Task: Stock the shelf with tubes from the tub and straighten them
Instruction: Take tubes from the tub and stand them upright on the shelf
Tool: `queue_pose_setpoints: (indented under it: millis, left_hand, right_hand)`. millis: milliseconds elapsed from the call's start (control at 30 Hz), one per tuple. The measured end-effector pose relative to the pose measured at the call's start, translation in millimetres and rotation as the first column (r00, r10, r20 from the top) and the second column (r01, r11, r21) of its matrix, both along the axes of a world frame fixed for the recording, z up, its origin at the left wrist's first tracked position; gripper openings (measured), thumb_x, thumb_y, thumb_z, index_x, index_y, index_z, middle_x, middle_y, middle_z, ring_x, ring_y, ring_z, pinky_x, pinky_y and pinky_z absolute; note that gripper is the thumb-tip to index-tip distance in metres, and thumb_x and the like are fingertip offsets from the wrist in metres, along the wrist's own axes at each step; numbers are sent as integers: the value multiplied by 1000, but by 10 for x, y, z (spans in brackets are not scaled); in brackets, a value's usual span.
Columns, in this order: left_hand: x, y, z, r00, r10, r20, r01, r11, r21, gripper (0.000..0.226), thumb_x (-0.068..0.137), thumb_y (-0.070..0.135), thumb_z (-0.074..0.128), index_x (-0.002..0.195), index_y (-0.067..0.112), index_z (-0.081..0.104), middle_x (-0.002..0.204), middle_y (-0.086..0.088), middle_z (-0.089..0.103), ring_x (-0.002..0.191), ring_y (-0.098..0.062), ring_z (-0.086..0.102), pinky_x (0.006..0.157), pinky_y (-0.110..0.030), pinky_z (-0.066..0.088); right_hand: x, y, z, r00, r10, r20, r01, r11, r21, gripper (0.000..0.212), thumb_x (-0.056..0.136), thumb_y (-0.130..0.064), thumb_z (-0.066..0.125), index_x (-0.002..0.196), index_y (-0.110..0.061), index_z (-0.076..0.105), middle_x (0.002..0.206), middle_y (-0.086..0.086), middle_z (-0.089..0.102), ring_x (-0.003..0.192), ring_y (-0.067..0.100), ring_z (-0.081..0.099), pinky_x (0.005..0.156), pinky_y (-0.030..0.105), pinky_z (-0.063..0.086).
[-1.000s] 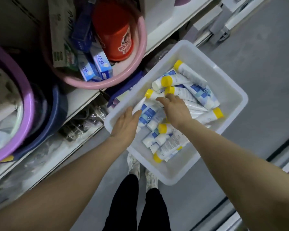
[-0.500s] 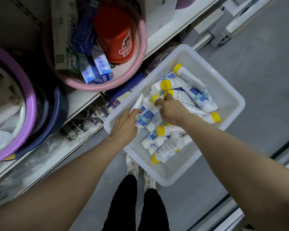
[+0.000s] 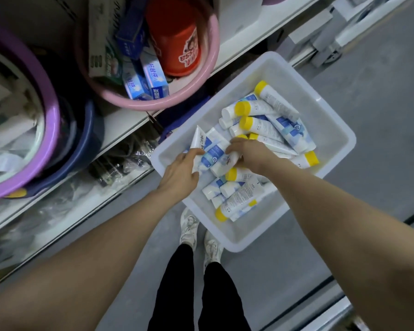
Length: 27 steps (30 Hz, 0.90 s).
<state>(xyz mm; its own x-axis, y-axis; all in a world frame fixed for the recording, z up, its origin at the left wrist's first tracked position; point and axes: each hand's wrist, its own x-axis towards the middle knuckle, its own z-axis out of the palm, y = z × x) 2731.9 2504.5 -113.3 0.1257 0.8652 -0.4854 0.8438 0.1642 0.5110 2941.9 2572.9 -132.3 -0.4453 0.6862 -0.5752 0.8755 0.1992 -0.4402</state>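
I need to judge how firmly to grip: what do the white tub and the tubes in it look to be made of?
The white tub looks like moulded plastic, slightly translucent and matte: thin walls, rounded rim, light passing through. The tubes look like soft plastic with a smooth printed skin and hard yellow or white caps; one flat crimped end shows by the left hand. That is probable, not certain.

Purple basin (image 3: pixel 46 111) cropped at left edge

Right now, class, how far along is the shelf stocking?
Done: no tubes from the tub show on the shelf yet. In hand: the left hand holds a tube in the tub; the right hand grips another tube. Left: many tubes are heaped in the tub, all to be shelved and straightened.
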Motion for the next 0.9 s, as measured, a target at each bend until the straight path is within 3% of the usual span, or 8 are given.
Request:
queue_pose_setpoints:
  millis: [133,233,400,600,700,833,900]
  left_hand:
    - [5,-67,232,995,91,33,-92,996,17,48,92,15,54,135,32,39,132,-8,53,116,-28,53,86,-33,39]
    - [-30,-141,557,985,164,59,-167,985,49,44,94,18,53,133,34,41,129,-8,57,110,-29,55,86,-35,42]
    - [-145,-308,1325,964,247,99,-259,955,145,41,92,20,55,130,34,45,117,-8,63,102,-32,58,75,-31,38]
    - [-443,-502,2268,955,275,113,-296,912,283,48,87,19,56,129,38,42,124,-5,62,102,-32,59,79,-35,44]
    - [-684,-660,2669,940,300,163,-339,873,350,49,86,17,55,126,42,41,124,-5,61,97,-33,60,76,-36,46]
    - [-1119,-970,3157,923,328,202,-385,803,455,55,87,14,55,133,38,37,132,-3,56,104,-32,56,73,-32,38]
    - [-1391,-1187,3376,906,357,229,-424,760,492,62,86,14,56,137,39,32,134,-5,55,107,-33,56,76,-32,40]
  right_hand:
    - [19,-149,204,978,-200,-67,206,972,108,35,88,-32,66,119,-17,60,111,13,64,104,33,59,80,37,45]
    - [50,-205,526,951,-303,-62,309,942,134,49,87,-41,64,125,-11,56,111,19,64,109,39,54,84,40,43]
    - [-55,-255,1305,909,-386,-155,396,917,42,47,93,-36,57,132,-10,48,123,16,62,113,35,55,92,41,45]
    - [-446,-311,2295,918,-312,-243,346,932,111,46,97,-31,52,134,-8,39,129,16,58,119,35,53,90,38,42]
    - [-725,-373,2820,936,-227,-267,293,926,240,49,96,-35,52,135,-11,36,124,17,60,114,39,54,87,41,43]
    - [-1214,-539,3429,937,-124,-327,251,889,384,44,95,-35,54,127,-10,38,122,15,63,111,40,56,96,49,41]
    - [-1514,-681,3685,933,-74,-352,237,863,447,46,93,-38,54,127,-12,36,119,15,64,107,42,58,92,48,42]
